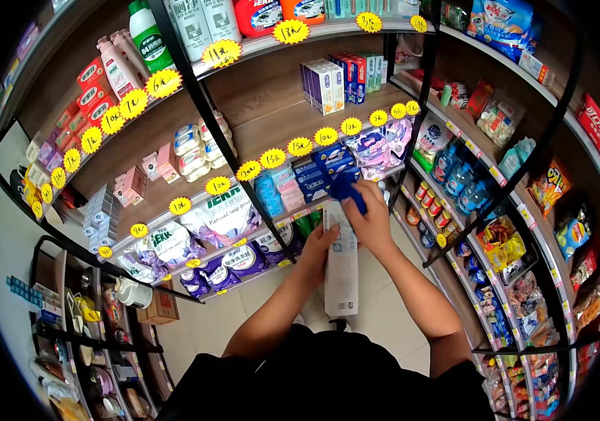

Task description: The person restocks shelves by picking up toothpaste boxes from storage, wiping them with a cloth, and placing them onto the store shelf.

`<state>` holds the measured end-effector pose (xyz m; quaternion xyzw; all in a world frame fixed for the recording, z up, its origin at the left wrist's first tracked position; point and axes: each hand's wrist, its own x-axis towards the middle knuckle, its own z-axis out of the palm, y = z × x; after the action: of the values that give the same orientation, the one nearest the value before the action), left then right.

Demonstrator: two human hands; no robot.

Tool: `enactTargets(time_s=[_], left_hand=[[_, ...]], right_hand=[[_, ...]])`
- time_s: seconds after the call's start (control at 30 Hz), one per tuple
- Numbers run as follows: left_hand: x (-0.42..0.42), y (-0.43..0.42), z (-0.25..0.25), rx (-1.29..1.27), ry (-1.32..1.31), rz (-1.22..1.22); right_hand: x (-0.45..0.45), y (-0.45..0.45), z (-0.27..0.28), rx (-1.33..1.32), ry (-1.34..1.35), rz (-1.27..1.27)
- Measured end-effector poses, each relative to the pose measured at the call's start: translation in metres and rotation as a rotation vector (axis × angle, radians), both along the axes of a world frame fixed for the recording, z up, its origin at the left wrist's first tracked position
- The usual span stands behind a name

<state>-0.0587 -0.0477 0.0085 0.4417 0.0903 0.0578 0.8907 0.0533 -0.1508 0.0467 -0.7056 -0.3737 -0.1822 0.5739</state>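
A long white printed box [342, 281] hangs upright in front of my body, with a small square code near its lower end. My left hand [319, 247] is closed around its left side, thumb on the front face. At the box's top right, my right hand [371, 219] is closed on a dark blue item [346, 189] that looks like folded cloth or a soft wrapper; its exact kind is unclear. Just behind the blue item, dark blue packs [312, 181] stand on the shelf beside pink packs [288, 189].
Store shelves with black posts surround me on three sides. Yellow price tags [299, 146] line the shelf edges. Toothpaste boxes [322, 85] stand on the shelf above, laundry bags [223, 216] to the left, and drink bottles [458, 175] to the right. A brown carton [160, 307] sits lower left.
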Motion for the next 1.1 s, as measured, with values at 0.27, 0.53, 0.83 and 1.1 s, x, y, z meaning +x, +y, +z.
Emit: enactTargets(time_s=[0.27,0.53,0.83,1.1], left_hand=[[0.009,0.014,0.005,-0.310,0.019,0.032],[0.014,0.042,0.018,-0.336,0.033,0.132],[0.034,0.057,-0.004,-0.521,0.006,0.189],[0.042,0.064,-0.020,-0.565,0.076,0.290]], right_hand=[[-0.016,-0.014,-0.005,-0.172,-0.147,0.085],[-0.075,-0.053,-0.024,-0.258,-0.073,0.346],[-0.088,-0.051,-0.035,0.036,-0.008,0.007],[-0.102,-0.040,-0.056,-0.082,-0.400,-0.175]])
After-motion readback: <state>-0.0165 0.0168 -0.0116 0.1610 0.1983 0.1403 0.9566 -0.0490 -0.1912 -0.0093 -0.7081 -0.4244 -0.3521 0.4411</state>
